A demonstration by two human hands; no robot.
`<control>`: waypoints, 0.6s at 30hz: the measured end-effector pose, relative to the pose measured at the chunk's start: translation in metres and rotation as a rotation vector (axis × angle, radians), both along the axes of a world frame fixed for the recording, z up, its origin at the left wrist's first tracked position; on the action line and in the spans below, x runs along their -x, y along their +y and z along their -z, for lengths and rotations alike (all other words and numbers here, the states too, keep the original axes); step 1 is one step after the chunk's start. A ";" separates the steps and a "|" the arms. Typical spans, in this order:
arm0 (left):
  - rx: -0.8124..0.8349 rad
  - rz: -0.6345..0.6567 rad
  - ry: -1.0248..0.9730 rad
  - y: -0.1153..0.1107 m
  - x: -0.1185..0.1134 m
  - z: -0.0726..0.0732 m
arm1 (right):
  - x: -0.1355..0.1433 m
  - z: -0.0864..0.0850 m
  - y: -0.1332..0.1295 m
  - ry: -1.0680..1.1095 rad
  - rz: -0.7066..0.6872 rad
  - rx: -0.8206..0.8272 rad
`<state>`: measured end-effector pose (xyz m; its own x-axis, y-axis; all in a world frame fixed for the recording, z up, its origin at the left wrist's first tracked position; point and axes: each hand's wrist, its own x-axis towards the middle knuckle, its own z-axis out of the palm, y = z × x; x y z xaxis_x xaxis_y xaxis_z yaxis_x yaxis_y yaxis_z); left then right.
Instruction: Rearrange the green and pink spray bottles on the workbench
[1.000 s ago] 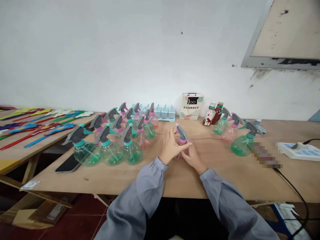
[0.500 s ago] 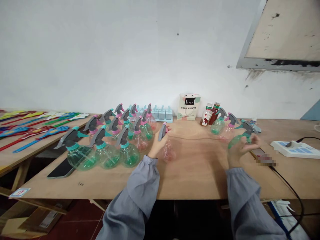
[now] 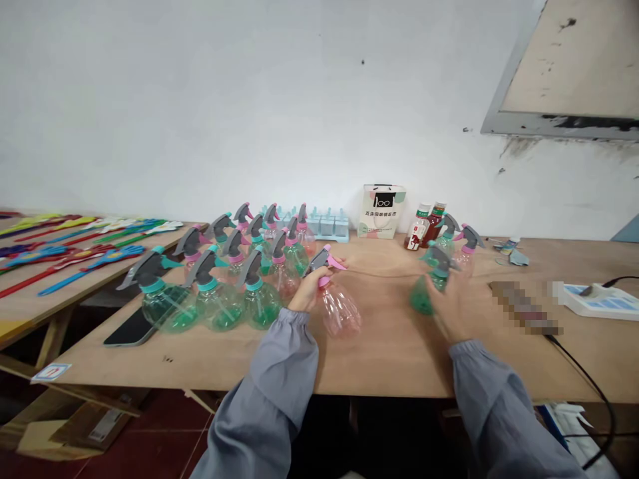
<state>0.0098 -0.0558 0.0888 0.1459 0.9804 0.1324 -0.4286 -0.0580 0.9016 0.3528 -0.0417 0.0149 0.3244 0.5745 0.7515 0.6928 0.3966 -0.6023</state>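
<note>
My left hand is closed round the neck of a pink spray bottle, which tilts with its grey and pink trigger head up. At the right, my right hand has hold of a green spray bottle; motion blurs its trigger head and my fingers. Left of my hands stand several more spray bottles, green ones in front and pink ones among and behind them. Two others, one green and one pink, are behind my right hand, partly covered.
A dark phone lies under the left bottles. By the wall are pale blue moulds, a paper bag and two sauce bottles. A white device with a cable sits at right. Colourful hand-shaped sticks cover the left table.
My right hand has brought the green spray bottle leftward, toward the middle. In my left hand the pink bottle has swung, its base now nearer me and its nozzle pointing right.
</note>
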 end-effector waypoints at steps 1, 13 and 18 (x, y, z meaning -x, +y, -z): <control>0.003 0.033 0.000 -0.001 0.000 0.000 | 0.020 0.000 0.002 -0.001 -0.020 0.009; 0.032 -0.034 -0.122 0.001 -0.003 0.009 | 0.104 0.004 0.018 -0.017 -0.155 0.007; 0.006 0.043 -0.086 -0.003 -0.010 0.007 | 0.104 0.005 0.016 -0.004 -0.154 0.007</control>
<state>0.0202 -0.0589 0.0820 0.1759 0.9744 0.1403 -0.5065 -0.0326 0.8616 0.2491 -0.0254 0.0094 0.2287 0.6224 0.7485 0.6264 0.4945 -0.6025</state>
